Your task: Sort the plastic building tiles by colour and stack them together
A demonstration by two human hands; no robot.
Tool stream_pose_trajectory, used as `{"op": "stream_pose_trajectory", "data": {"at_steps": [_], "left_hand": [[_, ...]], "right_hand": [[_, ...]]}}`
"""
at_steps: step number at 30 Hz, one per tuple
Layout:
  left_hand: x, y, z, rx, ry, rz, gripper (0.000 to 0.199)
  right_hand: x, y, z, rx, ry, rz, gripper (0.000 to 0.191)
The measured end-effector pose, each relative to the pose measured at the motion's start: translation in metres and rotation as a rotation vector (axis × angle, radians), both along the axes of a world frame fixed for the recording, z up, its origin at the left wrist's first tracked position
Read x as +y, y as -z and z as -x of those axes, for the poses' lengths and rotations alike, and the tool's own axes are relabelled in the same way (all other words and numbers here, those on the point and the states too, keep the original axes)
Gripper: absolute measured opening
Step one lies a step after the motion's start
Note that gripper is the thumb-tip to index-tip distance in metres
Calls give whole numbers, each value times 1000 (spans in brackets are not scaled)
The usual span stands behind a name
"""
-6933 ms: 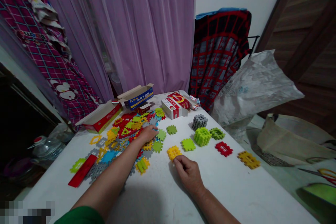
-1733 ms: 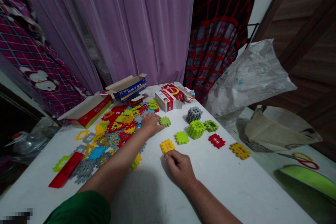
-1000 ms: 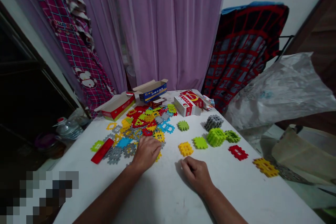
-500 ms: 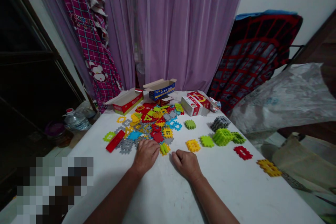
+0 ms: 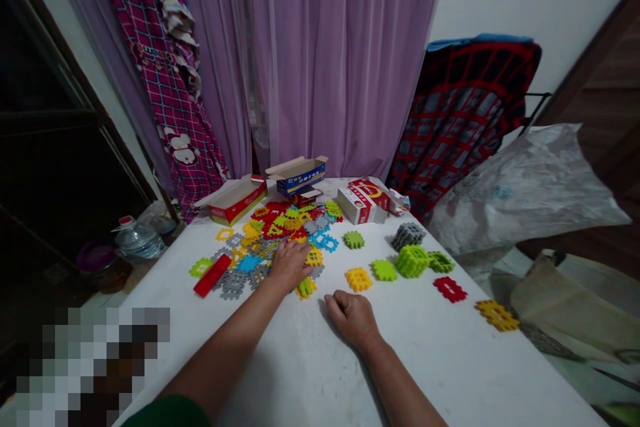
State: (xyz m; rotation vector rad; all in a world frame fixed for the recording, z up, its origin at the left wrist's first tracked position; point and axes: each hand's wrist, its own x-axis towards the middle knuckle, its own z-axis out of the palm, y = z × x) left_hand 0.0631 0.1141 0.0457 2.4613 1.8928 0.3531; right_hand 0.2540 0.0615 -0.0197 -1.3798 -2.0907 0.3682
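Note:
Over the near side of a mixed pile of plastic interlocking tiles (image 5: 273,227), my left hand (image 5: 289,265) lies palm down with its fingers stretched out. It covers a few tiles, beside a yellow tile (image 5: 314,256) and a small yellow-green piece (image 5: 305,287). My right hand (image 5: 351,319) rests as a loose fist on the white table, with nothing visible in it. Just beyond that hand lies a single yellow tile (image 5: 359,279). Farther right are a green tile (image 5: 385,270), a green stack (image 5: 413,261) and a grey stack (image 5: 409,235).
Open cartons, one red (image 5: 237,201) and one blue (image 5: 301,177), stand behind the pile. A red-and-white box (image 5: 364,200) is at the back right. A red bar-shaped piece (image 5: 213,275) lies left. Red (image 5: 450,289) and yellow (image 5: 497,315) tiles lie near the right edge.
My left hand has moved forward and slightly right, farther over the tile pile. My right hand stays in a fist at nearly the same place. The view has shifted slightly.

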Motion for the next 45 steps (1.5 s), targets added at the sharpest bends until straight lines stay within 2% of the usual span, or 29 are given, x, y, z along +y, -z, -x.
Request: {"op": "stream_pose_trajectory", "data": {"at_steps": [4,7,11,14,17,21,25,32,40,45], "left_hand": [[15,-4,-2,106,22,48,29],[19,-5,0,91,26,27,24],[19,-7,-4,-73,-58,17,24],[23,-5,-16,-270,-149,135,25],[33,1,-33,-332,-189,228,33],[48,9,-53,-278,-172,254,33],[50,11,-60,-177,-140,218,35],[39,8,-51,-23,-46,247,55],[42,6,-55,13,-59,246,52],[32,2,-54,-41,-93,175,51]], "right_hand": [[1,-2,-1,57,-21,44,43],[0,-4,-1,94,-31,70,42],[0,-6,-4,134,-34,71,43],[0,-7,-15,169,-8,41,43],[0,-6,-34,200,47,13,44],[0,-4,-59,238,104,40,46],[4,-5,-72,299,176,57,47],[8,-7,-74,304,186,76,49],[7,-4,-73,285,203,76,49],[8,-3,-73,278,204,61,51]]}}
